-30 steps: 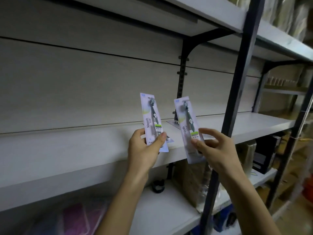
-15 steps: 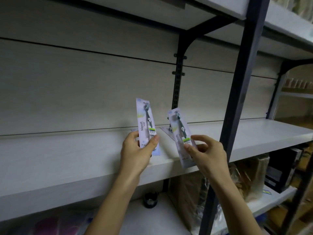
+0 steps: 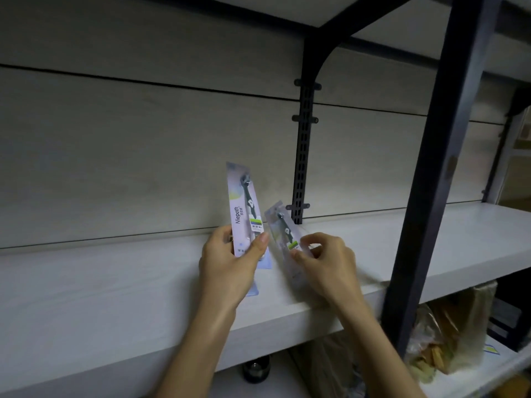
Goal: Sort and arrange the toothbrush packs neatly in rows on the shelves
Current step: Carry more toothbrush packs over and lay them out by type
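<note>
The left hand [image 3: 230, 265] grips a Niepoth toothbrush pack [image 3: 244, 208] upright above the white shelf [image 3: 115, 282]. Just beside it, the right hand [image 3: 324, 262] pinches a second toothbrush pack [image 3: 283, 228], tilted left, low over the shelf.

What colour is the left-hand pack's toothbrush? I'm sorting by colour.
Dark, black or grey toothbrush, head view.

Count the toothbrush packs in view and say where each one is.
2 for certain. One toothbrush pack stands upright in the left hand; a second pack, tilted, is pinched by the right hand over the shelf. A pale-blue edge behind the left hand may be another.
</note>
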{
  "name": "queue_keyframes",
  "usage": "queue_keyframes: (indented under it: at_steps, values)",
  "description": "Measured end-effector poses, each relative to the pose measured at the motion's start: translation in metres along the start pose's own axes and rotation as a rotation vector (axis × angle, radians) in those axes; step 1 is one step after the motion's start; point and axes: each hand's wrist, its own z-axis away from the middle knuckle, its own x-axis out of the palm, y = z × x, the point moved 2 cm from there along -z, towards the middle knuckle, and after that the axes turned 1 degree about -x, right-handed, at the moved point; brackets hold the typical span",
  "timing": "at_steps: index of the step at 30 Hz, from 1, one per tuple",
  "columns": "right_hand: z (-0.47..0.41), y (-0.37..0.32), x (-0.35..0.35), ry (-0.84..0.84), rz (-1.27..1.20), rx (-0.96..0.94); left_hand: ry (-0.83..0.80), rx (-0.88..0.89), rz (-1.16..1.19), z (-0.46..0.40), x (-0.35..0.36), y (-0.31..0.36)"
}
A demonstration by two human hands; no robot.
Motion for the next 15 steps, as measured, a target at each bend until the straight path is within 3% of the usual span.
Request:
queue_keyframes:
  at_steps: [15]
  values:
    - [-0.018,0.007,0.007,-0.056,0.469,-0.163,0.085,-0.033,-0.018,-0.004,0.013,0.001]
